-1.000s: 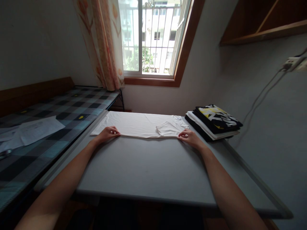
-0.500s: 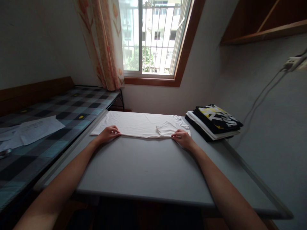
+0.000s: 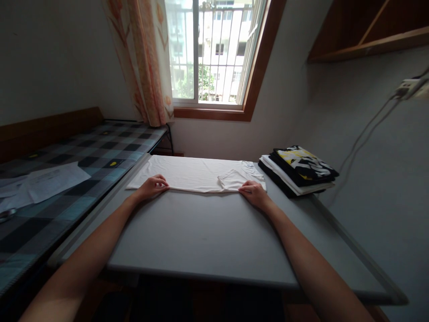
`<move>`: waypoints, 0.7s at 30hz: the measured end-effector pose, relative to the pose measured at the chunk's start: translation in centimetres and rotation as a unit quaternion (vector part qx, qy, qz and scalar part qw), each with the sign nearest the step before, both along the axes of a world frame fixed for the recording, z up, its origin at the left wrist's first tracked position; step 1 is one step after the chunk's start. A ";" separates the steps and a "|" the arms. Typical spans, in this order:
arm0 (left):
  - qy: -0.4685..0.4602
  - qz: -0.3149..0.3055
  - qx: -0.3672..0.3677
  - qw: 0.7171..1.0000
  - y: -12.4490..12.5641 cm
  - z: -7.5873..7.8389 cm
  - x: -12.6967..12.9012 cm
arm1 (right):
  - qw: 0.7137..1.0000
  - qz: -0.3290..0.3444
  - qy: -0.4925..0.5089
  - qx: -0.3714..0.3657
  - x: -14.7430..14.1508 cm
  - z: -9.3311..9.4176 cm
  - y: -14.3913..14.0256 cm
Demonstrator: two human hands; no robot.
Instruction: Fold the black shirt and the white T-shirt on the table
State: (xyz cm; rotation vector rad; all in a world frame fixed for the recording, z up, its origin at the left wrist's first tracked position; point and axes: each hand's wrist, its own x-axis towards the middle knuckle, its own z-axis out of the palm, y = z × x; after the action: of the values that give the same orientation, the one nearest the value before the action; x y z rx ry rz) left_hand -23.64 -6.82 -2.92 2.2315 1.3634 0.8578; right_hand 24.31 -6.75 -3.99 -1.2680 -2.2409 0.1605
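- White t-shirt [image 3: 196,173] flat on grey tabletop [image 3: 208,237], folded lengthwise, far half of tabletop, collar end toward right, near edge running between both hands.
- Left hand [image 3: 151,186] on near-left corner of shirt, fingers [image 3: 160,182] curled together, pressing down on hem edge; same spot as 1.0 s ago and 0.5 s ago.
- Right hand [image 3: 255,193] on near-right edge, beside folded-in sleeve [image 3: 231,180]; fingers bunched over fabric edge, pinch or plain press: cannot tell.
- Change vs 1.0 s ago: right hand shifted left along edge, closer to sleeve, away from clothes stack; vs 0.5 s ago only slightly further in.
- Shirt outline nearly unchanged across frames; right corner a bit more covered by hand.
- Stack of folded clothes [image 3: 299,170] at right of tabletop, black-yellow-white print on top, just beside shirt's collar end, unmoved.
- Bed [image 3: 83,156] with checked cover on left, papers [image 3: 50,179] lying on it, unchanged.
- Window [image 3: 209,53] and curtain [image 3: 147,67] behind tabletop; camera view barely shifted.
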 end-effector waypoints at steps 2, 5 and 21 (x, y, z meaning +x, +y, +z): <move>0.000 -0.001 0.003 1.000 0.1 -0.1 0.0 | 1.000 0.005 0.000 0.004 0.0 -0.1 0.0; 0.002 0.010 0.004 1.000 0.1 0.0 0.2 | 1.000 0.006 -0.004 0.014 0.0 -0.3 0.1; 0.037 0.004 -0.055 0.998 0.3 0.8 -2.8 | 0.997 -0.037 -0.004 -0.067 3.5 1.0 0.1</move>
State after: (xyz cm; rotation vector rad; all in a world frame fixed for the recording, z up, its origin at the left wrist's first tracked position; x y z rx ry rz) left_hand -26.42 -6.54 -2.12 2.1936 1.4186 0.6921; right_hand 27.84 -6.70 -3.02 -1.4230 -2.2164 0.2833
